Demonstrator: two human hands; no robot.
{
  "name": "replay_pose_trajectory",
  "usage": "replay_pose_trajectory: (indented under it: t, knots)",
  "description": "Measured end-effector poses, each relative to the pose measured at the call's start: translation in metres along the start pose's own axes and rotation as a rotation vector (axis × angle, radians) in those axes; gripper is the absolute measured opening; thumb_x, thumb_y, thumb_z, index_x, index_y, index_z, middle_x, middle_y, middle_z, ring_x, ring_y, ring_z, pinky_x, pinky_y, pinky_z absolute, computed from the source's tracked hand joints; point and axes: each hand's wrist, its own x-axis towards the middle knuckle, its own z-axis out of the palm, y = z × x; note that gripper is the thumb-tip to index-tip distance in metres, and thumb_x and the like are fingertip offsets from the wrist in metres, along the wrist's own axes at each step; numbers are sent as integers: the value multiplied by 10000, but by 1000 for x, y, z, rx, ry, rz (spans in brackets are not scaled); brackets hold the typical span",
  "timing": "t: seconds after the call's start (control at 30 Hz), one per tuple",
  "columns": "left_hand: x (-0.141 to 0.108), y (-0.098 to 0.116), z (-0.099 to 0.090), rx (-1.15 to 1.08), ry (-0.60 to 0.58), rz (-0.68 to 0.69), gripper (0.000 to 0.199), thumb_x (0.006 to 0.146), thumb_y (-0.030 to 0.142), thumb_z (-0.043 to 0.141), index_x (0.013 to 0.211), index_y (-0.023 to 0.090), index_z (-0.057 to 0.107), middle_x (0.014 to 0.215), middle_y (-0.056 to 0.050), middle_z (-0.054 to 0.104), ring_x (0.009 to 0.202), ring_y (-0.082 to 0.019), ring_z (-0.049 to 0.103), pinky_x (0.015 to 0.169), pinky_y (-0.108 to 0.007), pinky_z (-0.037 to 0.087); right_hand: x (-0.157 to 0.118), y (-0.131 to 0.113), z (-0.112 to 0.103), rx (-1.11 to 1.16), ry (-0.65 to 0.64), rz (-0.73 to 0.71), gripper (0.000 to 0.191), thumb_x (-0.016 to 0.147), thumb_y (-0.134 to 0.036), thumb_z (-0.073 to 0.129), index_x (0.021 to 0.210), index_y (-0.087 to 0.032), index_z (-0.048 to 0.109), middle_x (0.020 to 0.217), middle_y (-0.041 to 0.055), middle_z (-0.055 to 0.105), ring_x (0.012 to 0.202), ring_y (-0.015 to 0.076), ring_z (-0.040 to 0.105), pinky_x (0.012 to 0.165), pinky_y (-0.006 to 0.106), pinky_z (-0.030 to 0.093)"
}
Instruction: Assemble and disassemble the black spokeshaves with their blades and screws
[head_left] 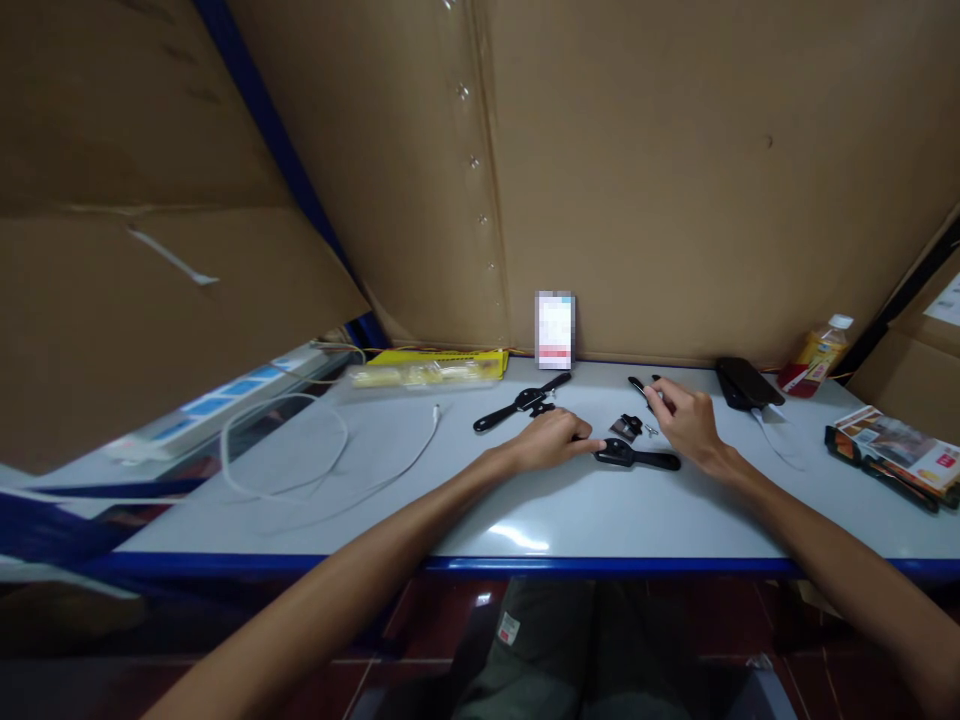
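Observation:
My left hand is closed at the left end of a black two-handled tool lying near the middle of the table; the tool's left handle is hidden by the fingers. My right hand pinches a slim black piece above the table, right of centre. Between the hands lie a small dark metal part and a small silver screw. A second black two-handled tool rests behind my left hand, with a small black part beside it.
A lit phone leans on the cardboard wall. Packets in clear plastic, a white cable and a power strip are on the left. To the right are a black phone, a bottle and a package.

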Motion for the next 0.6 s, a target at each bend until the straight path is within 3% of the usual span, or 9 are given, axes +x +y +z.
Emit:
replay_pose_trajectory:
  t: [0.13,0.23,0.3,0.37,0.47,0.53,0.6]
  knots:
    - [0,-20,-19,-76,114,-95,553,954,595,512,582,192,443,563,42,395,581,-116,330,598,-278,213,-4,-9,-11,136,215,-168,424,1059,-379,485,670,-224,551,516,-35,491,459,114,432,526,278,322]
    - [-3,-39,-40,-101,270,-184,555,955,604,496,584,192,466,561,37,406,580,-122,334,581,-273,203,-6,-12,-14,161,205,-285,475,1063,-335,489,601,-230,459,497,-45,421,448,108,356,513,291,293]
    - [-5,-50,-51,-30,383,-264,545,962,552,499,555,198,422,545,35,389,564,-122,323,589,-286,193,-10,-13,-10,160,112,-331,466,1062,-312,495,605,-224,482,528,-34,472,468,111,379,520,292,302]
    - [-5,-59,-57,36,502,-383,531,958,513,524,542,200,417,542,28,390,568,-130,323,596,-296,184,-14,-15,-2,149,-40,-339,401,1065,-310,498,686,-213,586,629,-3,589,543,127,490,562,283,367]
    - [-4,-66,-58,26,616,-549,495,955,490,549,560,199,484,563,18,433,587,-141,342,603,-301,183,-22,-17,12,132,-298,-338,239,1058,-344,520,1046,-207,716,958,81,725,899,222,655,807,353,524]
    - [-2,-70,-57,-3,651,-598,500,971,493,529,570,196,511,572,11,448,595,-146,369,604,-302,183,-23,-18,21,121,-452,-360,339,1036,-400,566,1309,-223,664,1219,130,706,1151,279,629,982,450,527]
    - [0,-75,-57,-13,674,-612,495,977,512,527,600,191,548,587,8,476,605,-148,404,602,-298,192,-18,-19,31,97,-576,-372,499,1028,-451,573,1481,-242,559,1489,157,582,1377,318,521,1123,523,453]
